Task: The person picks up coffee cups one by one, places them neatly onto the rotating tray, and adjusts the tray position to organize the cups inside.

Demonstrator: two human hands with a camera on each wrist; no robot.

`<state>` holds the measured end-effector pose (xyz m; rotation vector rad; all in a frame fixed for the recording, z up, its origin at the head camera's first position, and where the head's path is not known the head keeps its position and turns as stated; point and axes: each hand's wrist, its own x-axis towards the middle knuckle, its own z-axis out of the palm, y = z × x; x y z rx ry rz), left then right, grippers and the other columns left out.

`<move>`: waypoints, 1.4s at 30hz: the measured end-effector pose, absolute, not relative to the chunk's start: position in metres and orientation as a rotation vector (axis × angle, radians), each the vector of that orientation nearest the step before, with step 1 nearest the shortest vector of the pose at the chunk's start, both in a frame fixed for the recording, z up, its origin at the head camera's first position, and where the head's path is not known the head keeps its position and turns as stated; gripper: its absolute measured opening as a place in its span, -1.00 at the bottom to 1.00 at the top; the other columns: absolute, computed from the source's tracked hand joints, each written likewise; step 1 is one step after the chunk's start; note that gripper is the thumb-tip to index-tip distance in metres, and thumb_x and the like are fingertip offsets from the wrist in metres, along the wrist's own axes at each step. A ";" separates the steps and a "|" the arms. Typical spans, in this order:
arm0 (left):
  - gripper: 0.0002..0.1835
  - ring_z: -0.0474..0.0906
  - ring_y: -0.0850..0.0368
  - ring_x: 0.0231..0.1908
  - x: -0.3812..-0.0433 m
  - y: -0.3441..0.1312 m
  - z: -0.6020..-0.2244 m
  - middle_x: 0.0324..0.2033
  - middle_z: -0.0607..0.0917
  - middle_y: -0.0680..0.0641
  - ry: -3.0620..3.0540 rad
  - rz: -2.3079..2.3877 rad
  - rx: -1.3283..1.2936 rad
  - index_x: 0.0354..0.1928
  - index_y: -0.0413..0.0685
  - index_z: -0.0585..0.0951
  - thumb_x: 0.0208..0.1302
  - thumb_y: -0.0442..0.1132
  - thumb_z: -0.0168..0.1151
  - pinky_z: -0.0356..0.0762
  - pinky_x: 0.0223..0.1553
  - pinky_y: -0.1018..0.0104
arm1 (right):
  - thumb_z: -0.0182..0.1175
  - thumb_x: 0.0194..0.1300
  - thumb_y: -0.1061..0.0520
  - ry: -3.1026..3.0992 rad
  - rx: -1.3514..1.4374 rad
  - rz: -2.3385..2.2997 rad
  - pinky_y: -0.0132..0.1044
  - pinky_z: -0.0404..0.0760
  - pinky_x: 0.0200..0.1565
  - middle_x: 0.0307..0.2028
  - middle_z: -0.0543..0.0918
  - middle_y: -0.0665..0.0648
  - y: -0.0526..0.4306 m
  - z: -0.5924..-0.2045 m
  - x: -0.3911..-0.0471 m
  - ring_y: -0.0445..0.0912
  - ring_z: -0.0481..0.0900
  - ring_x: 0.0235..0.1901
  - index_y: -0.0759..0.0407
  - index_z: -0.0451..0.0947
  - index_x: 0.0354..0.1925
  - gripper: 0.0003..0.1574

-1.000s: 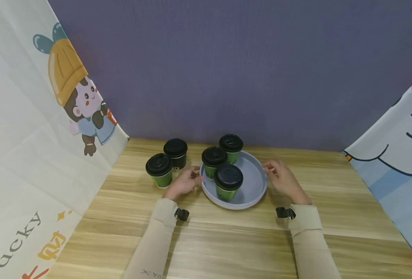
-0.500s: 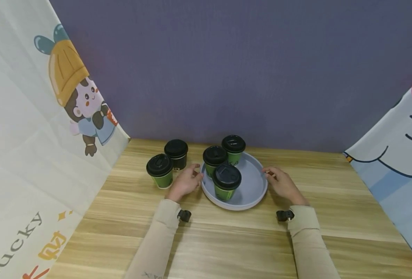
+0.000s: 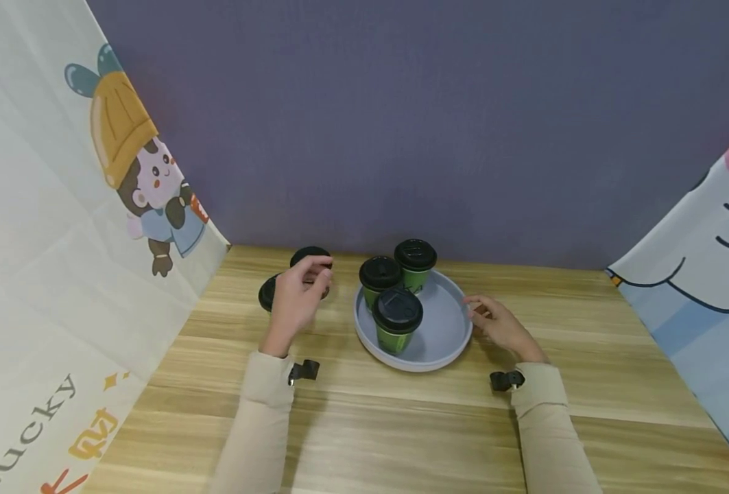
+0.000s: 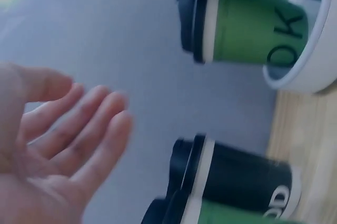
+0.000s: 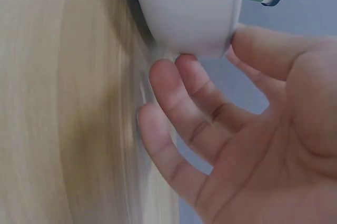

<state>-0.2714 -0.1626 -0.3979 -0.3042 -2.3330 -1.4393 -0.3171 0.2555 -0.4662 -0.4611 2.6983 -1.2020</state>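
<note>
There are five tapered round cups in all: four green, of which three, the front green cup (image 3: 395, 335), the left green cup (image 3: 372, 296) and the rear green cup (image 3: 415, 279), share the tray and a fourth green cup (image 4: 226, 214) stands off it, plus one black cup (image 4: 246, 183). Black domed lids number five, one per cup. There is one round pale grey tray (image 3: 446, 322), one wood-grain tabletop (image 3: 401, 432), one purple-grey backdrop (image 3: 401, 123) and two printed side cloths, a left cloth (image 3: 31, 226) and a right cloth (image 3: 679, 336), with one orange-hatted cartoon figure (image 3: 132, 171) on the left one. Bare hands: two, a left hand (image 3: 296, 300) and a right hand (image 3: 498, 326). Beige sleeves: two, left sleeve (image 3: 256, 418) and right sleeve (image 3: 547, 425).
</note>
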 end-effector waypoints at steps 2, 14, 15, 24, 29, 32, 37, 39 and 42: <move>-0.73 0.71 0.05 -0.21 -0.272 -0.168 -0.396 -0.17 0.76 -0.10 -2.227 -1.415 -0.255 0.13 -0.01 0.69 0.51 -0.16 0.19 0.66 -0.20 0.32 | 0.04 0.60 0.11 2.650 -0.454 -1.233 -0.16 0.62 -0.18 0.09 0.54 0.45 0.257 -0.465 -0.317 0.12 0.61 -0.11 0.23 0.29 0.46 -0.42; -0.57 0.49 -0.26 0.14 -0.276 -0.198 -0.401 0.08 0.62 -0.30 -2.344 -1.104 -0.016 0.18 -0.18 0.62 0.30 -0.20 0.36 0.37 0.22 -0.17 | 0.23 0.48 0.07 2.526 -0.467 -1.281 -0.08 0.66 -0.07 0.30 0.37 0.53 0.266 -0.467 -0.317 0.36 0.54 0.16 0.19 0.16 0.55 -0.17; -0.52 0.48 -0.28 0.15 -0.276 -0.200 -0.403 0.11 0.58 -0.32 -2.390 -1.084 -0.005 0.22 -0.18 0.59 0.30 -0.18 0.37 0.37 0.22 -0.19 | 0.25 0.47 0.06 2.528 -0.475 -1.265 -0.05 0.66 -0.04 0.31 0.37 0.53 0.266 -0.467 -0.317 0.39 0.52 0.19 0.19 0.15 0.56 -0.15; -0.10 0.24 -0.43 0.36 -0.276 -0.209 -0.410 0.38 0.29 -0.45 -2.755 -1.019 0.098 0.53 -0.14 0.25 0.28 0.07 0.40 0.29 0.31 -0.36 | 0.39 0.34 0.02 2.430 -0.427 -1.262 -0.13 0.63 -0.07 0.38 0.24 0.51 0.266 -0.465 -0.317 0.18 0.60 0.08 0.11 0.06 0.57 0.04; 0.03 0.16 -0.47 0.43 -0.278 -0.210 -0.414 0.46 0.19 -0.47 -2.854 -1.003 0.091 0.58 -0.15 0.13 0.25 0.12 0.42 0.28 0.34 -0.39 | 0.41 0.32 0.01 2.446 -0.443 -1.222 -0.19 0.60 -0.10 0.40 0.19 0.53 0.266 -0.466 -0.318 0.15 0.59 0.04 0.15 0.06 0.54 0.05; 0.05 0.18 -0.47 0.41 -0.278 -0.210 -0.416 0.46 0.19 -0.47 -2.877 -1.004 0.089 0.59 -0.16 0.10 0.24 0.10 0.44 0.32 0.31 -0.38 | 0.44 0.29 0.00 2.446 -0.442 -1.209 -0.21 0.60 -0.11 0.40 0.16 0.52 0.264 -0.465 -0.317 0.15 0.57 0.04 0.18 0.05 0.52 0.07; 0.07 0.21 -0.46 0.37 -0.278 -0.210 -0.416 0.44 0.20 -0.47 -2.902 -0.997 0.105 0.60 -0.15 0.08 0.22 0.07 0.46 0.35 0.29 -0.37 | 0.49 0.22 0.06 2.403 -0.473 -1.240 -0.26 0.61 -0.10 0.35 0.17 0.54 0.262 -0.465 -0.317 0.14 0.59 0.03 0.28 -0.04 0.49 0.17; 0.07 0.21 -0.47 0.37 -0.278 -0.209 -0.416 0.44 0.20 -0.47 -2.911 -0.994 0.108 0.60 -0.14 0.07 0.22 0.07 0.46 0.35 0.29 -0.37 | 0.50 0.20 0.08 2.391 -0.500 -1.246 -0.28 0.62 -0.12 0.29 0.21 0.54 0.261 -0.465 -0.317 0.12 0.59 0.00 0.32 -0.09 0.48 0.20; 0.08 0.22 -0.46 0.37 -0.277 -0.209 -0.416 0.43 0.22 -0.46 -2.917 -0.990 0.109 0.61 -0.13 0.08 0.21 0.07 0.47 0.35 0.29 -0.36 | 0.52 0.17 0.08 2.398 -0.510 -1.239 -0.31 0.59 -0.18 0.17 0.28 0.48 0.260 -0.467 -0.317 0.06 0.52 -0.09 0.33 -0.10 0.44 0.22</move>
